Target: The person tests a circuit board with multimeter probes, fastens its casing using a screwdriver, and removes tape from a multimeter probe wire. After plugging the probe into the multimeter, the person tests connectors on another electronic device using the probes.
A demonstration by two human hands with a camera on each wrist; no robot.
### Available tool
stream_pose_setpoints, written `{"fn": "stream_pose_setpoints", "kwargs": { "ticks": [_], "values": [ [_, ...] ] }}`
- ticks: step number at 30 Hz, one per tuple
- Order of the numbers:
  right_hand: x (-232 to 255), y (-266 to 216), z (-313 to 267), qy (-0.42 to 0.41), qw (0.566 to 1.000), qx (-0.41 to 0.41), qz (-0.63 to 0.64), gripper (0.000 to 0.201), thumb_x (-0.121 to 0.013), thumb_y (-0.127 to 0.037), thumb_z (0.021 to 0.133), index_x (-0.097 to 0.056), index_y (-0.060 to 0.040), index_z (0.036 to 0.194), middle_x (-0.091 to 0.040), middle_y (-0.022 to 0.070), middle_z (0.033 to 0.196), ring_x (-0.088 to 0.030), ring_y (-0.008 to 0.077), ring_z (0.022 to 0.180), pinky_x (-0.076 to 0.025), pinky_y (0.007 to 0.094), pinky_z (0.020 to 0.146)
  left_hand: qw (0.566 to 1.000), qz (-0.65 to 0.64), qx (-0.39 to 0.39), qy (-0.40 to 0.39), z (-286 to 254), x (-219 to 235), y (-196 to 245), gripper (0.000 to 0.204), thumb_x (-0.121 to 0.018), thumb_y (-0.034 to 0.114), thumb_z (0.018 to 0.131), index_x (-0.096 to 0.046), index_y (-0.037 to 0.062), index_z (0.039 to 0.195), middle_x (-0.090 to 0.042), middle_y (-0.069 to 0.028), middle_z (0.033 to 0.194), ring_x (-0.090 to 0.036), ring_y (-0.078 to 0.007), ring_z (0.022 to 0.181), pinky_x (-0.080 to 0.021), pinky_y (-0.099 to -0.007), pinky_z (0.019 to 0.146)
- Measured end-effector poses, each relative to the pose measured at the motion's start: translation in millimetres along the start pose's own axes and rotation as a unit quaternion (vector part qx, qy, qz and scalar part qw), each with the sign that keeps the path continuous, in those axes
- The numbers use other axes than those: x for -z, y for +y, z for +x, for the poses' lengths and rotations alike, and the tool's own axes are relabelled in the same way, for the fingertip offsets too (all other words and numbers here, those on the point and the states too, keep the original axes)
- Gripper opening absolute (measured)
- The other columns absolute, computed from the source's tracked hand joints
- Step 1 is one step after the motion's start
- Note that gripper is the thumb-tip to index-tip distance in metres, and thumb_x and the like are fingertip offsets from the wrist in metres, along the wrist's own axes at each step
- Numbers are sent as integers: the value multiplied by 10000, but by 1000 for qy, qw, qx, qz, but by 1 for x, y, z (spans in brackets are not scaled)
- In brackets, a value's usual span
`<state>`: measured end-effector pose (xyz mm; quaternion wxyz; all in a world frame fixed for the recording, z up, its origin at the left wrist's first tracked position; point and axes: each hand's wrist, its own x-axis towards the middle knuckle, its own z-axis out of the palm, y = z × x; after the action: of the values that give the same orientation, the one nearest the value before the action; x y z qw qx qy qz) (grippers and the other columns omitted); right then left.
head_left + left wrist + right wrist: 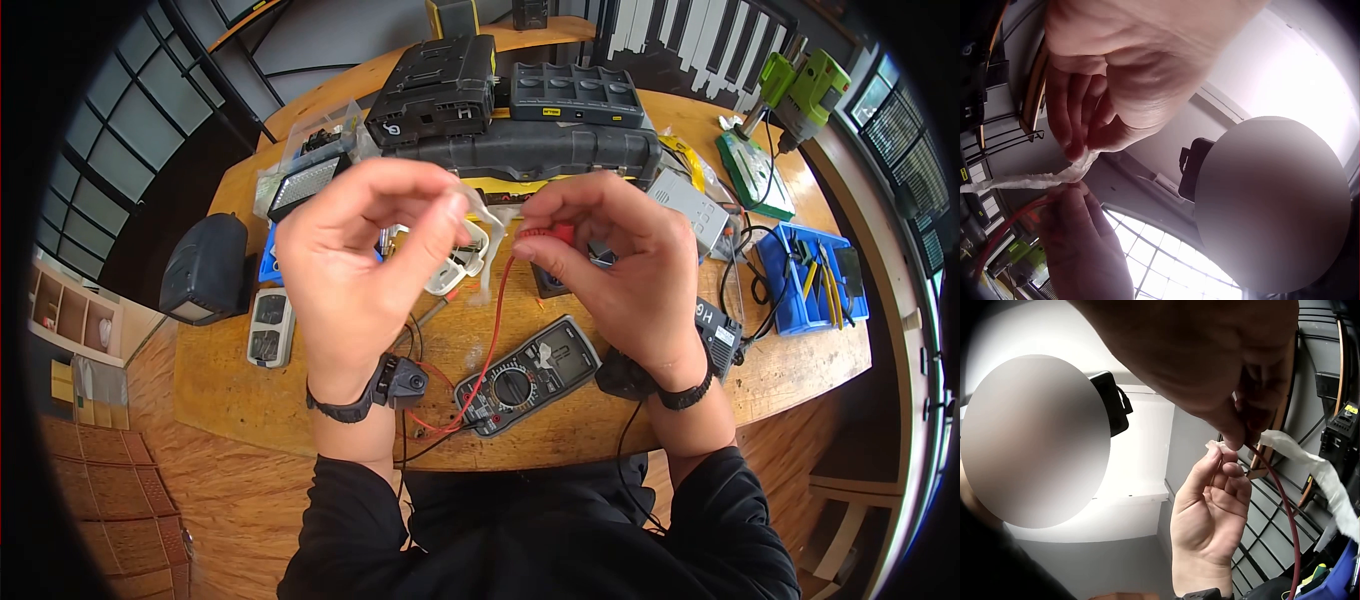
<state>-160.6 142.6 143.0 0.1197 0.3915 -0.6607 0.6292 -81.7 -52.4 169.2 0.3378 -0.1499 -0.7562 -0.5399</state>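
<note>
Between thumb and fingertips my left hand (345, 265) pinches a crumpled white paper-like strip (1022, 181), whose long end hangs loose. Opposite it, my right hand (635, 260) grips a red test probe (549, 234) with curled fingers. The two hands' fingertips come close together at the strip in the left wrist view. From the probe a red lead (1290, 519) runs down to the multimeter (528, 376), which lies face up on the wooden table below the hands. The probe's tip is hidden by the fingers and the strip.
Behind the hands stand a black tool case (435, 90) and a black battery charger (577, 95). A blue bin (800, 315) with pliers sits at the right. An open white case (462, 262) and a grey-white device (270, 328) lie on the left side.
</note>
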Motion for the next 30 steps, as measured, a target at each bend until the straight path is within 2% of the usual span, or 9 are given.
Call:
{"fn": "stream_pose_setpoints", "kwargs": {
  "ticks": [1,2,6,8,13,15,18,27,30],
  "values": [
    [0,0,0,-4,1000,-10,13,139,-893,-43,860,-788,-30,951,-792,34,896,-707,94,726,-548,256,637,998,-31,37,49,0,-2,2,130,-732,-99,951,-738,-67,1076,-763,-132,970,-744,-173,808,-608,-282,759],
    [1,0,0,-7,999,-20,26,155,-901,-50,857,-788,-27,961,-797,31,902,-720,86,750,-552,249,644,996,-24,44,77,1,-2,-4,124,-786,-53,928,-771,-21,1047,-795,-53,939,-758,-112,807,-592,-243,759],
    [7,3,-1,-55,998,-29,-16,182,-900,-41,858,-787,-15,999,-799,27,903,-742,80,801,-561,237,663,998,18,44,35,0,-14,-10,100,-762,-51,939,-768,-15,1032,-795,-37,923,-764,-92,828,-595,-237,745],
    [6,4,0,-42,996,-43,72,169,-876,-18,887,-785,10,1026,-803,45,930,-749,88,839,-578,237,705,999,46,8,27,1,-22,-11,124,-771,-66,907,-761,-9,1017,-793,-49,907,-767,-99,806,-598,-245,723],
    [8,-1,-1,-51,983,-89,150,154,-838,14,921,-776,48,1058,-803,78,1005,-758,118,901,-607,252,805,984,162,-77,12,3,-25,-17,141,-778,-77,881,-753,-6,999,-784,-56,882,-754,-104,759,-584,-252,680],
    [12,-2,0,-60,979,-103,163,165,-828,23,929,-773,59,1080,-802,88,1030,-762,129,923,-616,261,838,996,89,-12,2,1,-23,-19,122,-780,-66,893,-755,-6,996,-777,-44,874,-736,-97,738,-567,-249,665],
    [16,-3,2,-86,968,-139,191,209,-809,46,936,-767,65,1140,-799,98,1073,-760,144,974,-622,274,876,1000,7,25,-18,-1,-21,-14,107,-778,-56,903,-758,-5,995,-774,-37,876,-734,-89,765,-564,-242,687],
    [18,-2,3,-88,978,-74,174,249,-760,109,941,-770,57,1184,-771,105,1128,-742,146,1041,-620,273,920,994,-66,80,-44,1,-16,-12,111,-779,-31,951,-783,-18,1062,-786,-68,984,-740,-108,871,-580,-249,805],
    [17,-1,2,-75,982,-76,158,256,-778,107,927,-762,49,1175,-763,88,1101,-739,140,1023,-623,275,921,996,-26,67,-58,1,-15,-9,108,-776,-26,955,-785,-27,1063,-787,-72,993,-743,-119,873,-586,-260,809]
  ]
}}
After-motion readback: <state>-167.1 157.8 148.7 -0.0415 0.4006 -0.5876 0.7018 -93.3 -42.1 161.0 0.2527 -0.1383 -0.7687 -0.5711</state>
